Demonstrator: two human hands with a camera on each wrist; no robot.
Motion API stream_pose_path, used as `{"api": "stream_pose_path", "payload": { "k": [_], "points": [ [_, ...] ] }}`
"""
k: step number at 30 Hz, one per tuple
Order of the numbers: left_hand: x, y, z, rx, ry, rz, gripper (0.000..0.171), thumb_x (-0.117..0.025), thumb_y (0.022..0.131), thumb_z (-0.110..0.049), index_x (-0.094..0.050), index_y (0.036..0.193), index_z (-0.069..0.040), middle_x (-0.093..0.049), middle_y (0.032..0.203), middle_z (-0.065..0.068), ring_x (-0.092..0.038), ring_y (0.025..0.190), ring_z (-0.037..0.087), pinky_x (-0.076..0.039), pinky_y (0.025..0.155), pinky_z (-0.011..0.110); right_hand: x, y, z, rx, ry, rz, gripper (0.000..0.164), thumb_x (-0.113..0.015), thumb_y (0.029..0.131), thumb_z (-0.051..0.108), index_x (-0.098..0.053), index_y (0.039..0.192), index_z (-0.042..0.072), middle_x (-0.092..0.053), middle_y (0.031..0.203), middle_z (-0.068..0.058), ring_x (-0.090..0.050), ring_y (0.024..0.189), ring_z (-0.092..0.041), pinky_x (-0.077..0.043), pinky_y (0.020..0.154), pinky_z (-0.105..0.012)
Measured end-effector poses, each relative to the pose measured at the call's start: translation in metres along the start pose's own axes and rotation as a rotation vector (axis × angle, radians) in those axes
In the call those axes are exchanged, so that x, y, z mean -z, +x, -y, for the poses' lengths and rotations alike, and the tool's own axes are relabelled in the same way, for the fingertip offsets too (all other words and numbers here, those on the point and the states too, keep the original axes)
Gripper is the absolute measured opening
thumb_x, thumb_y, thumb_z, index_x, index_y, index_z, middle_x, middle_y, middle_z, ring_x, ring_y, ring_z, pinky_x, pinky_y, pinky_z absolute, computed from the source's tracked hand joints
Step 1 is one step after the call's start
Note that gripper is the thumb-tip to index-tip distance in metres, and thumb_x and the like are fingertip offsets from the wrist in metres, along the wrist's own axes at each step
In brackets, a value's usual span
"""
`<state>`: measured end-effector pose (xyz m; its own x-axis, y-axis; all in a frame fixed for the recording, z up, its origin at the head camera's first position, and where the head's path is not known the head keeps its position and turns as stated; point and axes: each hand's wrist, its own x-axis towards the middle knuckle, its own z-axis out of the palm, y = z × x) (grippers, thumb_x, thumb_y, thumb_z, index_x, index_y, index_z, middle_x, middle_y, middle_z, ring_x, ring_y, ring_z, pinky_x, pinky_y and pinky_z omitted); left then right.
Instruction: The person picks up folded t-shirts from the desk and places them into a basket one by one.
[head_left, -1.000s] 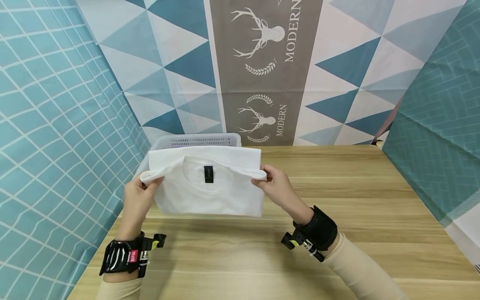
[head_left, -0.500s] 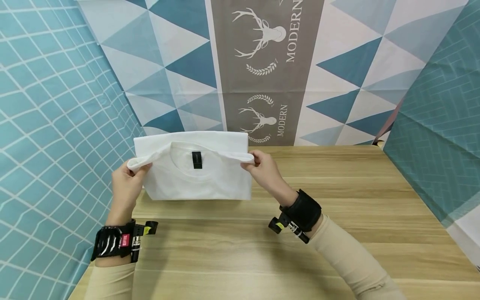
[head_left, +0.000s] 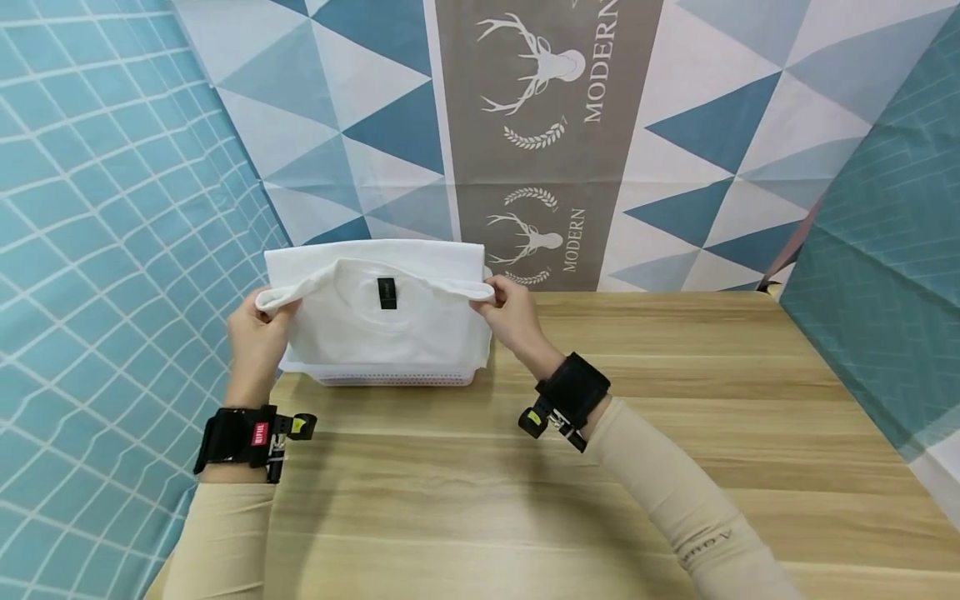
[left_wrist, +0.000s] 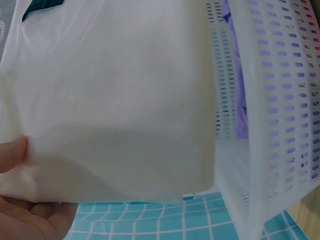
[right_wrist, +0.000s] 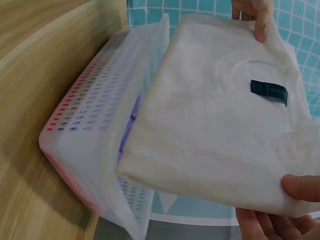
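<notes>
A folded white T-shirt (head_left: 390, 333) with a black neck label (head_left: 387, 293) hangs stretched between both hands, over a white perforated plastic basket (head_left: 397, 377). My left hand (head_left: 257, 337) pinches its left corner, thumb on top and fingers beneath. At the opposite corner my right hand (head_left: 513, 315) pinches it the same way. In the right wrist view the shirt's lower fold lies close over the basket's rim (right_wrist: 112, 145), tilted toward the opening. Purple cloth (left_wrist: 239, 85) shows inside the basket in the left wrist view. The shirt hides most of the basket in the head view.
The basket stands on a wooden table (head_left: 600, 483), near its back left. A blue tile-patterned sheet (head_left: 112, 275) rises close along the left side, and a geometric-print backdrop (head_left: 555, 150) stands behind. Red colour shows through the basket's side holes (right_wrist: 62, 112).
Both hands have carried the T-shirt away from the body and slightly left, over the basket. The basket's front side now shows below the shirt. Both grips have stayed the same.
</notes>
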<state>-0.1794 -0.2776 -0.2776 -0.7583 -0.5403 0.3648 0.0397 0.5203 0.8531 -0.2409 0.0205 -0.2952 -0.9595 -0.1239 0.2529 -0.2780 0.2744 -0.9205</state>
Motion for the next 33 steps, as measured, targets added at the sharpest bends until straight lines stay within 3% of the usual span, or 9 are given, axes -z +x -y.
{"api": "stream_pose_path", "payload": {
  "k": [8, 15, 21, 27, 33],
  "points": [
    [-0.009, 0.011, 0.016, -0.081, -0.058, -0.053, 0.028, -0.063, 0.092, -0.014, -0.062, 0.116, 0.001, -0.051, 0.084, -0.025, -0.049, 0.082, -0.003, -0.041, 0.072, 0.013, -0.017, 0.014, -0.011, 0.034, 0.037, -0.071, 0.021, -0.065, 0.086, 0.0, -0.064, 0.107, -0.004, -0.071, 0.105, -0.024, -0.062, 0.084, -0.022, -0.046, 0.071, -0.018],
    [-0.013, 0.018, 0.037, -0.124, -0.017, -0.046, 0.027, -0.063, 0.092, -0.011, -0.062, 0.114, 0.003, -0.046, 0.08, -0.018, -0.042, 0.075, 0.001, -0.035, 0.066, 0.016, -0.031, 0.016, -0.024, -0.001, -0.001, -0.049, 0.02, -0.062, 0.087, 0.0, -0.064, 0.106, -0.003, -0.071, 0.097, -0.024, -0.06, 0.079, -0.019, -0.042, 0.066, -0.017],
    [-0.016, 0.017, 0.054, -0.066, 0.019, -0.004, 0.03, -0.059, 0.095, -0.016, -0.06, 0.12, 0.0, -0.058, 0.107, -0.002, -0.046, 0.087, -0.006, -0.039, 0.075, 0.012, -0.041, 0.014, -0.037, -0.001, -0.036, -0.024, 0.018, -0.061, 0.087, -0.001, -0.064, 0.104, -0.005, -0.071, 0.095, -0.024, -0.059, 0.077, -0.018, -0.039, 0.064, -0.015],
    [-0.015, 0.015, 0.063, 0.002, 0.031, 0.053, 0.032, -0.055, 0.097, -0.024, -0.057, 0.123, -0.004, -0.055, 0.103, -0.005, -0.046, 0.087, -0.003, -0.04, 0.077, 0.018, -0.048, 0.015, -0.046, -0.004, -0.042, -0.021, 0.019, -0.061, 0.086, 0.0, -0.065, 0.104, -0.004, -0.073, 0.09, -0.019, -0.062, 0.077, -0.019, -0.045, 0.066, -0.019],
    [-0.013, 0.014, 0.067, 0.034, 0.041, 0.061, 0.036, -0.052, 0.098, -0.025, -0.055, 0.126, -0.003, -0.059, 0.122, 0.013, -0.046, 0.089, -0.006, -0.04, 0.081, 0.019, -0.053, 0.015, -0.043, -0.033, -0.06, 0.003, 0.02, -0.061, 0.087, 0.001, -0.065, 0.106, -0.005, -0.073, 0.096, -0.023, -0.061, 0.079, -0.023, -0.038, 0.063, -0.016]
  ]
}}
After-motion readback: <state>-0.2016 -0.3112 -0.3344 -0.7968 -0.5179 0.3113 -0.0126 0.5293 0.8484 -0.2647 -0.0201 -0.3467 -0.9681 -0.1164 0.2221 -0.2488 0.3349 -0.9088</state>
